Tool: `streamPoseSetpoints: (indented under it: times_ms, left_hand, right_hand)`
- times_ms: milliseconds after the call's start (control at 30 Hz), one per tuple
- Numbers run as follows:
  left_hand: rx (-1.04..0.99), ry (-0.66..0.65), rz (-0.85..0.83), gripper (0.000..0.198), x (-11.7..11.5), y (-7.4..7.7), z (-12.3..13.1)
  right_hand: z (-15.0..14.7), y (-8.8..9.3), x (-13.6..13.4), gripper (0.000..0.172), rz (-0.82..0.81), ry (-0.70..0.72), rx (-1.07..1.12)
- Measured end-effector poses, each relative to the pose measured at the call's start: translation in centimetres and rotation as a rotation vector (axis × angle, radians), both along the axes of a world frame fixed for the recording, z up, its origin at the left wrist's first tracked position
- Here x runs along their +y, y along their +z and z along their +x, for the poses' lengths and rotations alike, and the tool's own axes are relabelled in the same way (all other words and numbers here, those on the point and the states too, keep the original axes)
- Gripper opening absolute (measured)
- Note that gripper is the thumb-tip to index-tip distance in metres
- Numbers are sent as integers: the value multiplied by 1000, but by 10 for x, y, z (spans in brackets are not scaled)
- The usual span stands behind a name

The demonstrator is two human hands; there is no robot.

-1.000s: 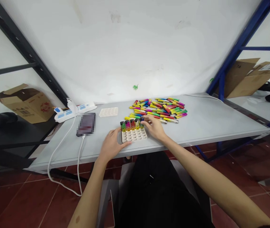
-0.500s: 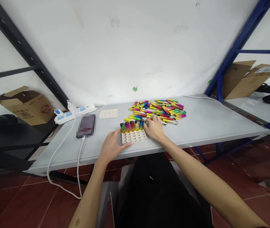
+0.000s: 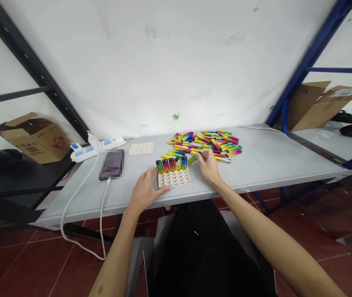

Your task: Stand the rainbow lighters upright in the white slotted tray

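Yellow-green lighter [image 3: 192,159] grasped in the right hand [image 3: 208,166], slanting left from its fingertips.
Its long axis points toward the holed tray [image 3: 174,179], just left of that hand, where five upright lighters [image 3: 172,164] line the far row; the left hand [image 3: 145,189], farther from the lighter, grips the tray's left end; loose lighters [image 3: 217,143] lie beyond the right hand on the surface [image 3: 262,159].

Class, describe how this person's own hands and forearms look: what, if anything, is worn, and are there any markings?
The left hand and right hand wear no gloves. No sleeve or watch shows on the left forearm or right forearm. A small roundish mark shows on the left forearm.
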State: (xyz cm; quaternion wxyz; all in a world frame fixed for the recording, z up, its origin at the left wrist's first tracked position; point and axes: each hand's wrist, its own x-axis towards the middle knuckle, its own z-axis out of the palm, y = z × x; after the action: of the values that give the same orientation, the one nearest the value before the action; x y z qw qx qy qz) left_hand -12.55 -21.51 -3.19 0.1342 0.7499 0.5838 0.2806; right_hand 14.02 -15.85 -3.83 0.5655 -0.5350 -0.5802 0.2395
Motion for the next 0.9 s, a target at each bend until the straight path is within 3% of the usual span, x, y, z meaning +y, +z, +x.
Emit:
streamPoseSetpoints:
  times_ms: [300, 400, 467, 733, 900]
  left_hand:
    - [-1, -5, 13, 47, 0, 1, -2]
    - [13, -32, 25, 40, 0, 2, -1]
    - [19, -43, 26, 39, 0, 2, -2]
    - [29, -62, 24, 38, 2, 0, -3]
    - [28, -75, 28, 37, 3, -1, -3]
  right_hand:
    - [3, 0, -4, 48, -1, -57, 25]
    - [3, -1, -3, 43, 4, -52, 18]
    - [3, 0, -4, 40, 6, -21, 8]
    - [5, 0, -3, 60, -42, 0, 166]
    - [13, -6, 0, 67, -98, 40, 83]
